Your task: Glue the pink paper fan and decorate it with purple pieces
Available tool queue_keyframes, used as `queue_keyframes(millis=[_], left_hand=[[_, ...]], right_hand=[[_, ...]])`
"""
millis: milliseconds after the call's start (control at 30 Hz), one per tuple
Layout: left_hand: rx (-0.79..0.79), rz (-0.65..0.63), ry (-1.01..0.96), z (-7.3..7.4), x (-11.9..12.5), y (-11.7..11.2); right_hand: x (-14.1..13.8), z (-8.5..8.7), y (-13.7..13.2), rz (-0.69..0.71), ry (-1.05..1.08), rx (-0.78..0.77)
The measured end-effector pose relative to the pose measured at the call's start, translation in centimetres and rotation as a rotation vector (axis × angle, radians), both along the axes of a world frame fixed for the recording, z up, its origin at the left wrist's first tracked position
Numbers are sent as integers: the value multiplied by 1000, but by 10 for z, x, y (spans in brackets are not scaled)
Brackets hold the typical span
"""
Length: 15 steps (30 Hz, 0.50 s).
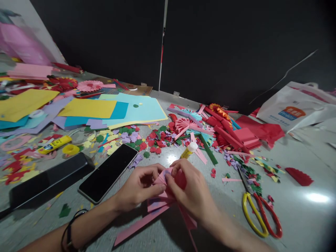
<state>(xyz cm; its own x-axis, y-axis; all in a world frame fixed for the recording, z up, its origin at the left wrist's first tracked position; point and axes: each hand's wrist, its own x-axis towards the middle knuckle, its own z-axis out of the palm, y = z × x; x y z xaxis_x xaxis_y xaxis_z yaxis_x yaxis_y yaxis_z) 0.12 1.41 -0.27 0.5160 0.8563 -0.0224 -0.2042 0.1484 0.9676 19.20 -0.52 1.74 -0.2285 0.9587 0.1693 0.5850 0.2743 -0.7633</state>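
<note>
Yellow glue tube sits off to the left of the black phone. Just right of the phone, the left hand pinches pleated pink paper. It's between and under both hands, its longest strip running lengthwise down-left toward the wearer. Right hand pinches it too, fingers curled. Way right of the phone: scissors.

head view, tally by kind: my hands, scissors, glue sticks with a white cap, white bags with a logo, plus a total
Hands: 2, left hand and right hand, both on the folded pink paper
Scissors: 1 pair
White-capped glue stick: 1
White logo bag: 1
Total: 5
</note>
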Motion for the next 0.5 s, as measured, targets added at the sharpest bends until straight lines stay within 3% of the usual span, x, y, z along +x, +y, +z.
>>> queue_keyframes(millis=[333, 500], left_hand=[[34, -26, 5, 4, -8, 0], [-179, 3, -203, 1, -9, 2]], right_hand=[[2, 3, 2, -73, -19, -41], [4, 15, 1, -72, 32, -101]])
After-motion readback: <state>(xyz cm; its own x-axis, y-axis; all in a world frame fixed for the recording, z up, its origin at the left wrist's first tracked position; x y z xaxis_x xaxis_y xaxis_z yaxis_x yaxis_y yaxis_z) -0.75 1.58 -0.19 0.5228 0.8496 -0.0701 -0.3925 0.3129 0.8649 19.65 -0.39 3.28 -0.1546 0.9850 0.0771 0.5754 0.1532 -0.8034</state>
